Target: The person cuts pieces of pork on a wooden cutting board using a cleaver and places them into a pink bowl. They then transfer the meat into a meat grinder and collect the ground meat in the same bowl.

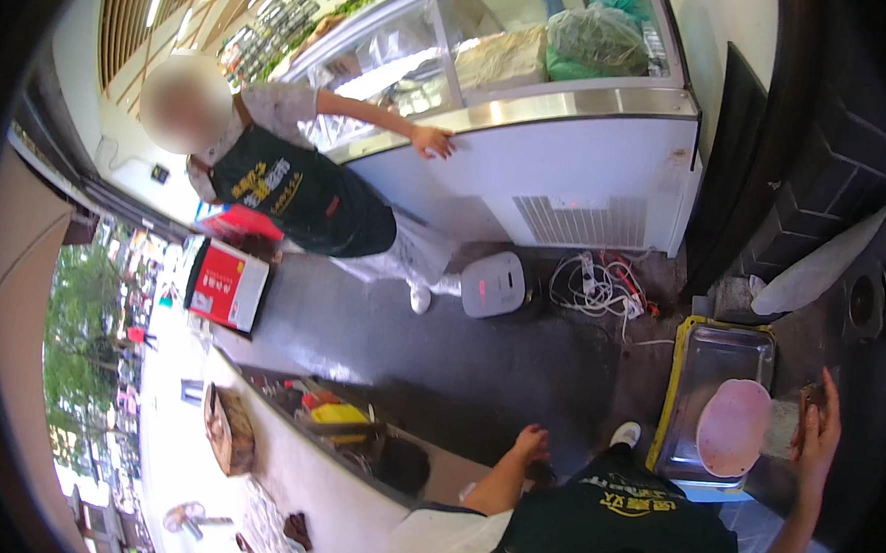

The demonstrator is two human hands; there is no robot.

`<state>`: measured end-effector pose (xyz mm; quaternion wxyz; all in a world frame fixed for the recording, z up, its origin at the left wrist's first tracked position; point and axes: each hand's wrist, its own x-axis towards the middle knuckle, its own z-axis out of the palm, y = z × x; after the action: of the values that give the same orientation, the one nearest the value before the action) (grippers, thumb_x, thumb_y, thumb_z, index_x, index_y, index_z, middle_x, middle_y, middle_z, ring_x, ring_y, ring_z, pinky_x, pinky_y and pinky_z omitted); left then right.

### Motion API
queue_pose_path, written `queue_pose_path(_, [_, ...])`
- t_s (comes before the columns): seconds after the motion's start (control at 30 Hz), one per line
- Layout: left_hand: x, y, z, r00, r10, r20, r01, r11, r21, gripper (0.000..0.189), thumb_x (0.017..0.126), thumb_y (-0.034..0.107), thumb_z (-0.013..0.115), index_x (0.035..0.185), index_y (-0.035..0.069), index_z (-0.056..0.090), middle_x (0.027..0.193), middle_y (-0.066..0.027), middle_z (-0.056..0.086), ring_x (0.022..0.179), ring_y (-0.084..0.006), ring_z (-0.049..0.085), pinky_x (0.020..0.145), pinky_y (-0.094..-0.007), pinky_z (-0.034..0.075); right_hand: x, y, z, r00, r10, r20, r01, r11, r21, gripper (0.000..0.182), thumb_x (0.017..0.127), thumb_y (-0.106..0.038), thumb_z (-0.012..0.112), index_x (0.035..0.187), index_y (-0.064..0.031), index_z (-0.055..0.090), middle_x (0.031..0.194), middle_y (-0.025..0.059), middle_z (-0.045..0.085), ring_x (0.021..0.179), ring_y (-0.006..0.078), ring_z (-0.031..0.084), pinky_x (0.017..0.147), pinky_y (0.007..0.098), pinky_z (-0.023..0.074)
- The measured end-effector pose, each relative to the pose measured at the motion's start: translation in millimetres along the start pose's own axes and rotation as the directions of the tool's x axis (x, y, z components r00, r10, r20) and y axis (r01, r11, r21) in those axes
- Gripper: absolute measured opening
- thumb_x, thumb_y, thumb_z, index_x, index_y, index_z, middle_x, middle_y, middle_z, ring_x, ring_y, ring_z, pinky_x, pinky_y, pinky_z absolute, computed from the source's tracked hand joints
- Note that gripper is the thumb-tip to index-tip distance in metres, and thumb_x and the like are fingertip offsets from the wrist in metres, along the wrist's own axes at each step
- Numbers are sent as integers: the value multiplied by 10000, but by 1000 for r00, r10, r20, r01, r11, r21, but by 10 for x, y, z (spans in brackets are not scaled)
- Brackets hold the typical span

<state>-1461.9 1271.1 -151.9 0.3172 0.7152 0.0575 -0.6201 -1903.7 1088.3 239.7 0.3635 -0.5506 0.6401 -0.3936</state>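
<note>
My right hand [821, 439] is at the right, its fingers closed around a flat brown object [807, 416] that looks like a smartphone. Just left of it, a shallow metal tray [687, 424] with a yellow rim along one side bears a pink oval item [733, 428], perhaps a plastic basin. My left hand [532, 445] hangs in front of my dark green apron [618, 518], fingers partly curled. Something dark shows just below that hand; whether the hand holds it is unclear.
A co-worker [304, 194] rests a hand on a glass display cabinet [599, 172]. A grey appliance [493, 284] and tangled white cables [593, 280] lie on the floor. On the left counter [343, 466] sits a wooden chopping block [233, 434]. A red-and-white box [226, 288] stands beyond.
</note>
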Motion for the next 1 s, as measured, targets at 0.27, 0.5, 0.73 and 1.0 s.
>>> queue_pose_path(0.27, [-231,-104,354,996,-46,-70,51,997,66,590,818,157,603,1351,163,349,1173,-105,493,1023,-280,498,737,-539,512,38,288,-55,995,26,92,-26,1000,6,384,939,-208,451,1316,-136,445,636,4,483,437,44,375,355,179,286])
queue_pose_path(0.5, [-356,-311,496,999,-27,-45,28,999,26,593,814,154,609,1347,181,351,1175,-94,482,991,-270,504,753,-551,498,33,332,-201,979,62,193,-79,994,79,390,936,-167,461,1324,-140,442,649,24,495,434,45,379,371,173,298])
queue_pose_path(0.73, [-560,42,625,978,166,-129,-170,985,-24,720,801,128,620,1399,190,224,1061,-118,520,869,-242,530,634,-514,533,-1,439,-331,976,47,214,-75,989,125,379,930,-118,463,1308,-102,449,574,11,476,416,47,388,374,184,301])
queue_pose_path(1.0, [-2964,2509,336,-349,905,-245,-471,57,880,833,799,302,615,1406,-17,141,1456,-251,127,1349,-417,106,1094,-487,118,3,455,-456,972,32,232,-74,981,177,396,899,-69,455,1295,-81,453,590,26,517,422,56,427,377,209,329])
